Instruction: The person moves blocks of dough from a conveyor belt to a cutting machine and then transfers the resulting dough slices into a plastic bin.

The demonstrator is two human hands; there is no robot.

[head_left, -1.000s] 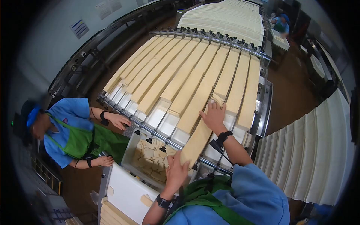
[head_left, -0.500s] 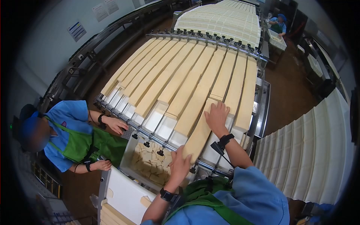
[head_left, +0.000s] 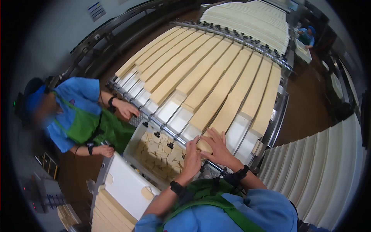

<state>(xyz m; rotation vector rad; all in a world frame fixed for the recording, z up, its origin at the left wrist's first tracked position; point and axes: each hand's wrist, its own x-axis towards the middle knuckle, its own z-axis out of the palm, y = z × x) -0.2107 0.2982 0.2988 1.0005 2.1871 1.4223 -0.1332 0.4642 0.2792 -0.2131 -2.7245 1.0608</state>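
Long pale-yellow strips [head_left: 201, 83], soft block-like food of a kind I cannot make out, lie side by side in lanes on a white slatted conveyor [head_left: 172, 106]. At its front edge my left hand [head_left: 190, 159] is closed on the left side of a short pale-yellow end piece [head_left: 205, 145]. My right hand [head_left: 219, 146] is curled over the same piece from the right, its fingers by the front end of a strip [head_left: 232, 98]. Part of the piece is hidden by my fingers. A grey bin [head_left: 136, 154] with broken pale pieces [head_left: 158, 154] stands below the edge.
A metal bar with black knobs [head_left: 164, 127] runs along the conveyor's front edge. A co-worker [head_left: 91, 116] stands at the left, one hand near the bar. White board [head_left: 123, 181] with strips lies lower left; ribbed white sheeting [head_left: 309, 170] is at right.
My right hand has come down from the strip's middle to the front edge, close beside my left hand. Both are now around a short end piece. The camera view has shifted and tilted.
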